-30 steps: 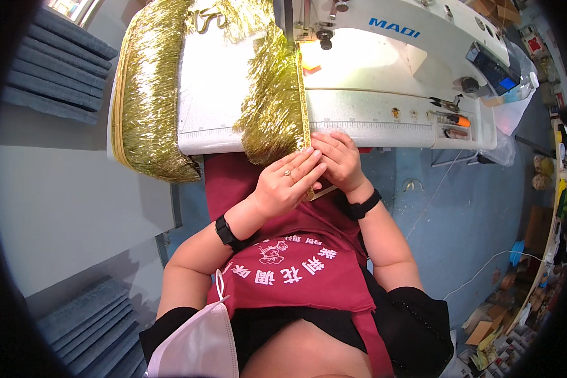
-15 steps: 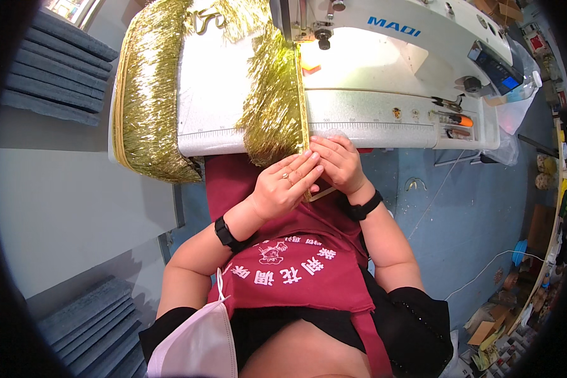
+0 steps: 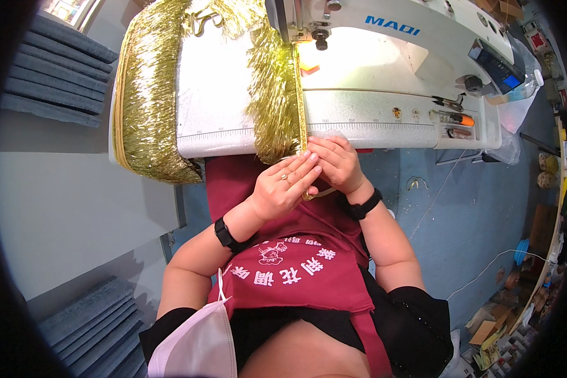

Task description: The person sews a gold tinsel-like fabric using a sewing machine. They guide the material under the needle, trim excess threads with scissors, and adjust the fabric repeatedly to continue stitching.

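A strip of gold tinsel fringe (image 3: 274,107) runs down the white sewing machine bed from under the machine head (image 3: 320,39). Along its right side lies a flat gold band (image 3: 301,104). At the bed's front edge, my left hand (image 3: 283,186) and my right hand (image 3: 337,164) come together on this band, fingertips meeting and partly overlapping. Both hands are closed about the fringe's edge. A short gold end shows below my left fingers. What the fingertips pinch underneath is hidden.
A thick bundle of gold fringe (image 3: 148,94) drapes over the bed's left end. Tools, one orange-handled (image 3: 463,120), lie in a tray at the right. Folded grey-blue cloth (image 3: 57,69) is stacked on the left. A control panel (image 3: 494,66) sits on the machine's right.
The fringe on the bed looks narrower, its loose left strands drawn rightward. The gold end below my hands has shifted slightly. Both hands stay nearly in place.
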Demonstrator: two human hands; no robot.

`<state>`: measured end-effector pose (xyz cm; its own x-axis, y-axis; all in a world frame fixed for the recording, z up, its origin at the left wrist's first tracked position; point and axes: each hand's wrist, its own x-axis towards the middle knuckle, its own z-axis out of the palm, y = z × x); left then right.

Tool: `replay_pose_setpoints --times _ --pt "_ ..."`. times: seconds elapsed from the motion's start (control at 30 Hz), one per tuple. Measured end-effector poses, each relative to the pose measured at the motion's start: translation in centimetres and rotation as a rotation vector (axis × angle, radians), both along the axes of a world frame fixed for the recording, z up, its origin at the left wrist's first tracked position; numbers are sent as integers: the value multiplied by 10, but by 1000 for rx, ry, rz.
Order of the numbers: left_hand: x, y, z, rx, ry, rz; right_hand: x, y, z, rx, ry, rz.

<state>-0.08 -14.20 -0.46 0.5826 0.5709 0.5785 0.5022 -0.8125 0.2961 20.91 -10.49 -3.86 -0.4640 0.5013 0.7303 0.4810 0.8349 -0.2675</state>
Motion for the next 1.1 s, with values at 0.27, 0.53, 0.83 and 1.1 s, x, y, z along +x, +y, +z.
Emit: replay_pose_setpoints --times 0.27,0.53,0.83,1.1 --pt "-1 2 -2 6 14 5 0 2 -1 -1 3 -3" --pt "2 10 19 21 62 19 -3 10 8 -147 104 44" --pt "-59 210 52 -1602 -175 -282 1 14 19 -206 -3 102" --pt "-106 447 66 -854 -7 500 -3 13 29 -283 -37 101"
